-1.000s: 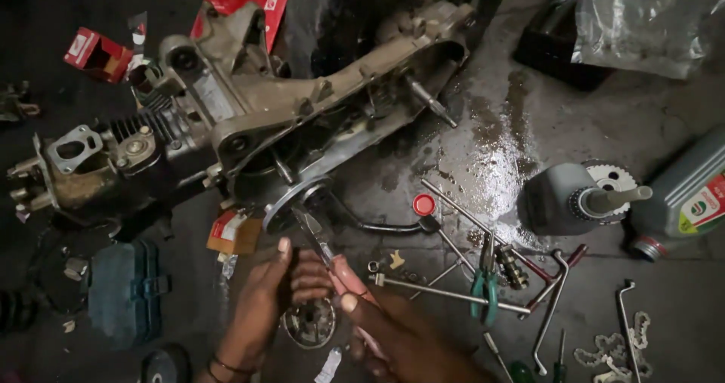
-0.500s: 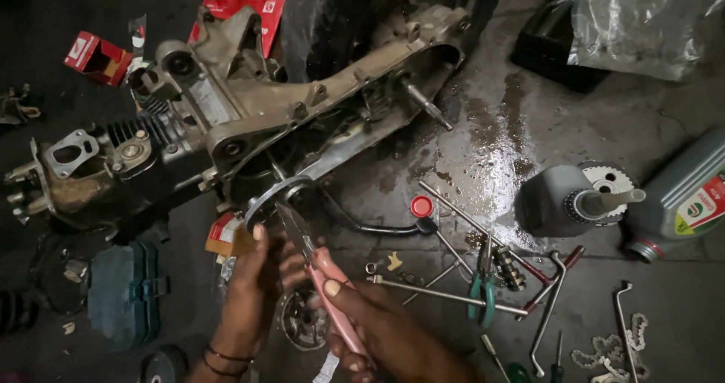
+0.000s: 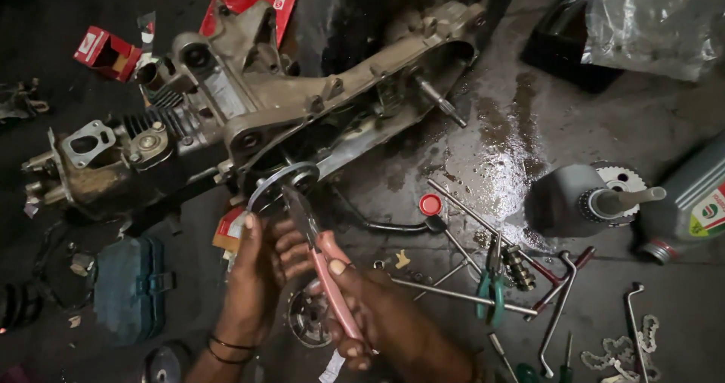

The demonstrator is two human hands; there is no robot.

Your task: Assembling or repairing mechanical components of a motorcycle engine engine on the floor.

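A greasy scooter engine lies on the dark floor, its long grey case reaching to the upper right. My right hand grips pink-handled pliers; their jaws point up at a round metal disc on the engine's shaft. My left hand is beside the pliers, fingers spread and touching just under the disc. Below my hands lies a small round toothed part, partly hidden.
Long metal rods, green-handled pliers, a red cap and T-wrenches lie to the right. A grey part with a gear, an oil bottle, a wet patch, a blue case and red boxes surround them.
Both my hands moved up toward the engine. The pliers' jaws now reach the round disc, and the left hand's fingers have risen beneath it.
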